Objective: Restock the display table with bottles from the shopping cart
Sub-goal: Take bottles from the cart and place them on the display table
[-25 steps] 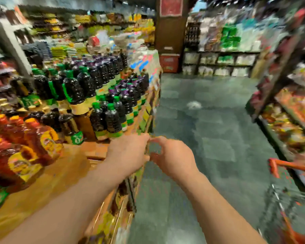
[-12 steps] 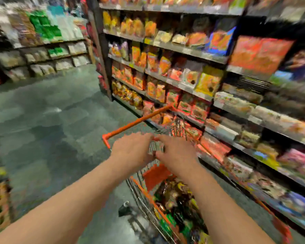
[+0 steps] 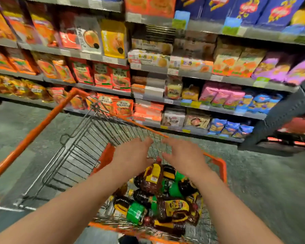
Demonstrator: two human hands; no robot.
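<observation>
Orange-rimmed wire shopping cart (image 3: 224, 166) fills the lower centre, bottles (image 3: 153, 182) heaped inside (dark, yellow and green labels). Left hand (image 3: 132, 154) and right hand (image 3: 185, 157) hover above, fingers spread, holding nothing. Grey floor (image 3: 16, 124) at left, snack shelves (image 3: 165, 71) across the top.

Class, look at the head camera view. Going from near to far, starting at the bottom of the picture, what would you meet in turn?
Pile of dark bottles with green and yellow labels in the orange wire shopping cart → left hand and right hand, both open above the pile → grey floor → shelves of bright snack packets.
</observation>
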